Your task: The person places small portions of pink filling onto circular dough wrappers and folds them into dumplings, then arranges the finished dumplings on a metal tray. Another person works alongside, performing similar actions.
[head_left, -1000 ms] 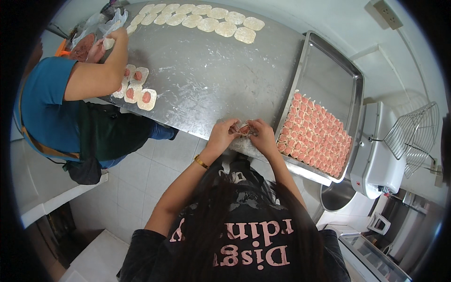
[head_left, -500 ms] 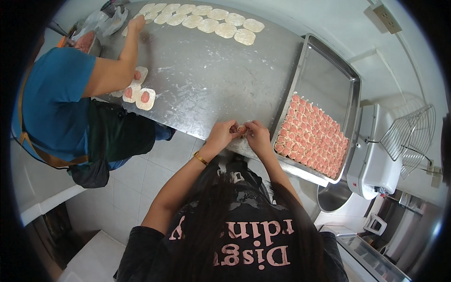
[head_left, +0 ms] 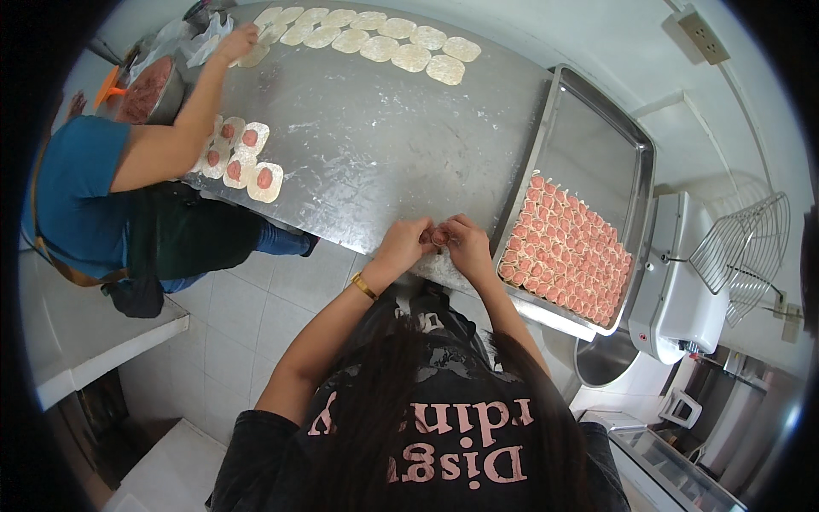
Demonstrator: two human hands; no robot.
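Observation:
Just over the near edge of the steel table [head_left: 367, 128], my left hand [head_left: 406, 244] and my right hand [head_left: 467, 245] pinch a small meat-filled dumpling [head_left: 438, 239] between their fingertips. Pink filling shows at its top; the fingers hide most of the wrapper. To the right of my hands, a deep metal tray [head_left: 597, 128] holds tight rows of open-topped dumplings [head_left: 563, 247] in its nearer part. Several flat wrappers topped with meat [head_left: 264, 181] lie at the table's left edge.
Two rows of plain wrappers [head_left: 409, 57] line the far edge. At left, a co-worker in a blue shirt [head_left: 94, 162] reaches a hand [head_left: 239, 43] toward them, near a bowl of ground meat [head_left: 175, 94]. A white mixer [head_left: 670, 290] stands right of the tray.
The co-worker has shifted left and drawn the arm back, uncovering more meat-topped wrappers and the meat bowl. My hands stay in place, with the dumpling slightly turned between my fingers.

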